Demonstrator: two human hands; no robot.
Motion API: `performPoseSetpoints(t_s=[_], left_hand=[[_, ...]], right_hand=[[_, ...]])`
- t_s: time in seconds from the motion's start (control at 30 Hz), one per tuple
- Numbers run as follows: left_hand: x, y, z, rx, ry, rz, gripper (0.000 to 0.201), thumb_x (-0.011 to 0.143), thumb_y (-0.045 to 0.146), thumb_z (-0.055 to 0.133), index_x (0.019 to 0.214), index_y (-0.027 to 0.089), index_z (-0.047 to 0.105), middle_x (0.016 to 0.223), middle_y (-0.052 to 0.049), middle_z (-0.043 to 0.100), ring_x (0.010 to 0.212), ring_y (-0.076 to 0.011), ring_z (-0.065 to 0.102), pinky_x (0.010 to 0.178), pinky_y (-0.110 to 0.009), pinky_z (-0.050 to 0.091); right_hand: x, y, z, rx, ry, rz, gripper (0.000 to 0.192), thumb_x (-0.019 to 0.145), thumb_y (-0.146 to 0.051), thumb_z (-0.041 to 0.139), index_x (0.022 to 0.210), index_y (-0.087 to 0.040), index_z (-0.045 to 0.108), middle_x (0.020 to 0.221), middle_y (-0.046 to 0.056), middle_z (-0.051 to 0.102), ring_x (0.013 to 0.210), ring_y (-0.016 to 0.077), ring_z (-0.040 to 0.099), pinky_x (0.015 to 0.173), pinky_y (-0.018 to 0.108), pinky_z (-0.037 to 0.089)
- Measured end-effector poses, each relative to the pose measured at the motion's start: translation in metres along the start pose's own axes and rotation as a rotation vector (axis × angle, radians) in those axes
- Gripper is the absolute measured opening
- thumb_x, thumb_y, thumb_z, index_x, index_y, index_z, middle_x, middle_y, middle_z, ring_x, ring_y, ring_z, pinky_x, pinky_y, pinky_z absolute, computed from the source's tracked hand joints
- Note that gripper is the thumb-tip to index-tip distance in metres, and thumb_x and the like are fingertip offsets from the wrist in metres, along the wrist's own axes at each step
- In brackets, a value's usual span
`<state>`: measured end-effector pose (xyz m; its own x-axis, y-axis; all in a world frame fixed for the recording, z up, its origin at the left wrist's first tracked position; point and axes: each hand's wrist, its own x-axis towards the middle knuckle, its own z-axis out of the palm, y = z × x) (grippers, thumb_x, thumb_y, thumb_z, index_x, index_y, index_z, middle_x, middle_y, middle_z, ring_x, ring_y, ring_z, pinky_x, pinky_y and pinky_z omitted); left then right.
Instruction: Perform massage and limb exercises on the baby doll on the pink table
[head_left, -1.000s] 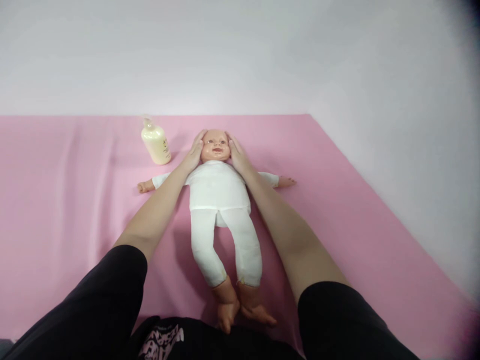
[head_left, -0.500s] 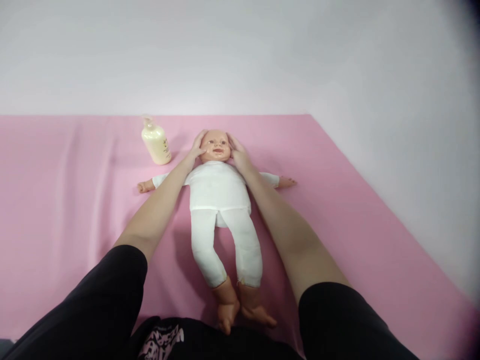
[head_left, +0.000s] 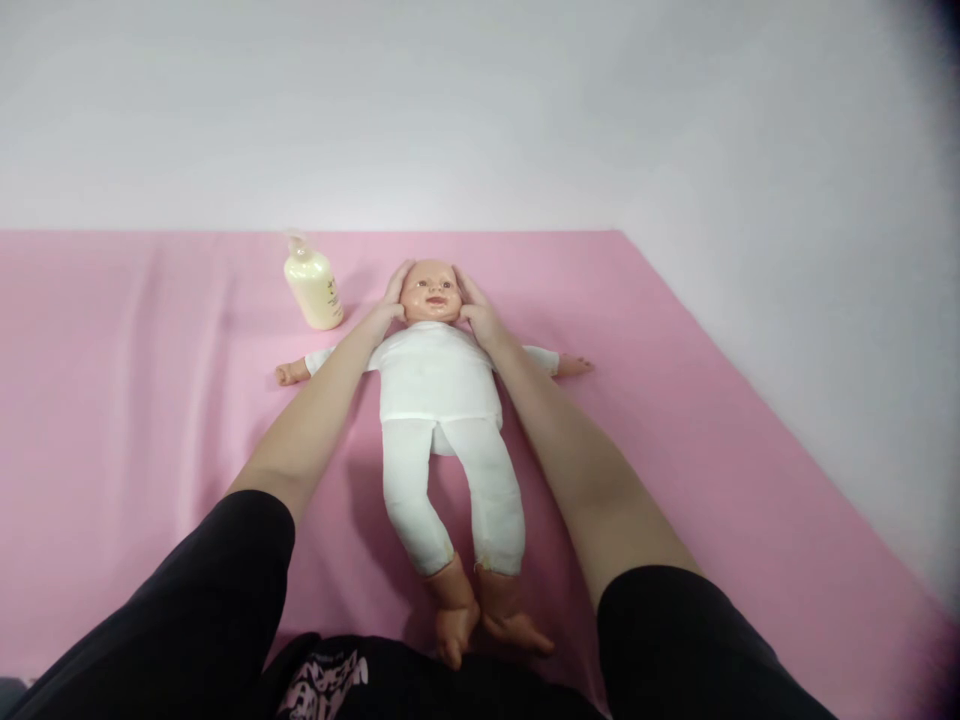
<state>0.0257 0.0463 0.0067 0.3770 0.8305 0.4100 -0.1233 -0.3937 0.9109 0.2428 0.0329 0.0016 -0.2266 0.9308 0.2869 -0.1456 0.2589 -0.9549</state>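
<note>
Both palms spread flat on the doll's (head_left: 439, 400) cheeks — left hand (head_left: 391, 300), right hand (head_left: 474, 305) — doll supine mid-mat, lotion bottle (head_left: 313, 290) at its 10 o'clock — uneven pressure could probably roll the head sideways.

A small cream lotion bottle (head_left: 314, 293) with a pump top stands on the pink sheet (head_left: 135, 400), far back and a bit to the left. The pink sheet is big and smooth, with a few soft folds on its left part. Behind it and along its right side is a plain white wall (head_left: 675, 120).
</note>
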Motion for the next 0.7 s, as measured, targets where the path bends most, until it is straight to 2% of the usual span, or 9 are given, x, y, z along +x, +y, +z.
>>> performPoseSetpoints(t_s=[0.13,0.27,0.4,0.53,0.63,0.7], left_hand=[[0.003,0.001,0.003,-0.130,0.032,-0.066,0.100,0.061,0.028,0.058,0.159,0.021,0.039,0.170,-0.004,0.035,0.159,-0.0342,0.028,0.133,-0.050,0.020],[0.006,-0.001,0.006,-0.041,0.089,-0.020,0.078,0.081,0.051,0.058,0.153,0.025,0.045,0.169,-0.004,0.035,0.162,-0.0306,0.021,0.134,-0.046,0.015],[0.006,-0.001,0.008,0.136,0.115,0.029,0.082,0.090,0.074,0.053,0.155,0.025,0.042,0.171,-0.008,0.029,0.162,-0.0303,0.019,0.133,-0.045,0.013],[0.001,0.002,0.003,0.289,0.023,0.090,0.106,0.076,0.081,0.069,0.160,0.025,0.034,0.173,-0.012,0.023,0.161,-0.0356,0.019,0.133,-0.048,0.015],[-0.001,0.004,0.000,0.350,-0.011,0.096,0.121,0.066,0.077,0.080,0.162,0.025,0.029,0.173,-0.014,0.020,0.161,-0.0387,0.017,0.132,-0.052,0.016],[-0.001,0.005,-0.001,0.363,-0.007,0.085,0.122,0.066,0.076,0.082,0.163,0.024,0.027,0.173,-0.016,0.020,0.161,-0.0385,0.017,0.132,-0.052,0.016]], right_hand=[[0.006,0.006,-0.001,-0.001,0.064,0.031,0.087,0.075,-0.030,0.060,0.160,-0.029,0.039,0.169,-0.005,0.038,0.159,0.0238,0.033,0.128,0.043,0.039],[0.007,0.009,0.000,-0.092,0.129,0.006,0.074,0.088,-0.057,0.056,0.157,-0.033,0.043,0.168,-0.005,0.039,0.158,0.0206,0.034,0.131,0.044,0.032],[0.001,0.003,0.001,-0.194,0.142,-0.031,0.085,0.087,-0.080,0.048,0.156,-0.030,0.045,0.168,-0.001,0.040,0.159,0.0219,0.033,0.133,0.043,0.024],[-0.007,-0.007,0.004,-0.290,0.100,-0.055,0.098,0.084,-0.090,0.042,0.160,-0.027,0.039,0.171,0.002,0.034,0.162,0.0230,0.024,0.136,0.041,0.014],[-0.013,-0.012,0.007,-0.325,0.027,-0.031,0.113,0.078,-0.086,0.061,0.166,-0.028,0.022,0.175,0.003,0.023,0.164,0.0254,0.017,0.136,0.043,0.012],[-0.017,-0.015,0.008,-0.329,-0.010,-0.014,0.123,0.073,-0.079,0.073,0.168,-0.028,0.013,0.176,0.003,0.019,0.164,0.0274,0.015,0.136,0.046,0.012]])
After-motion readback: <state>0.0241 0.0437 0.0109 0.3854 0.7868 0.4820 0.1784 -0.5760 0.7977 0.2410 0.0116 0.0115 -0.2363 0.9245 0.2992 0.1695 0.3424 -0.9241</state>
